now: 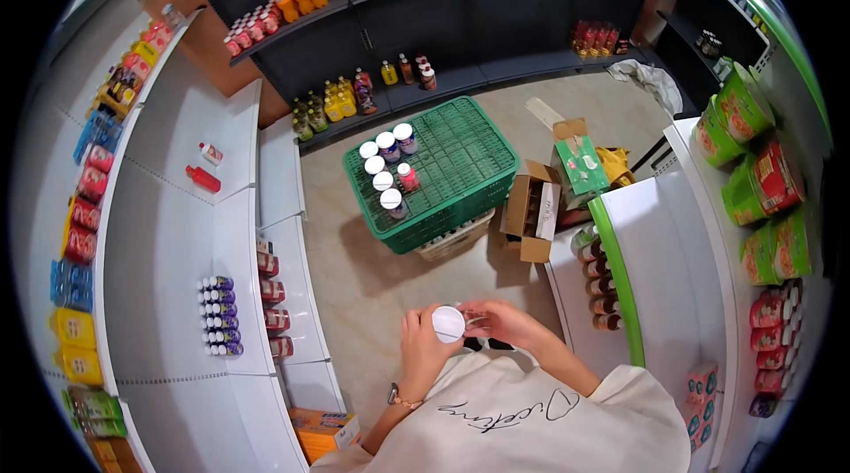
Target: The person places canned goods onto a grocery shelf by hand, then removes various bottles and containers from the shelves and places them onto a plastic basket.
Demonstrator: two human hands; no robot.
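Note:
A round white-capped container (448,324) is held upright in front of my chest; its body is mostly hidden below the cap. My left hand (421,347) is closed around its left side. My right hand (503,323) is at its right side, fingers bent and pinched together near the cap's edge. What those fingers hold, if anything, is too small to make out. Ahead, on a green plastic crate (456,141), stand several white-capped bottles (382,182) and a smaller pink bottle (408,177).
Open cardboard boxes (529,212) and a green carton (580,163) lie right of the crate. The left white shelf carries rows of purple bottles (220,315) and a red bottle lying down (204,178). Dark shelves (496,26) with drinks run along the back. Green tubs (742,110) line the right shelf.

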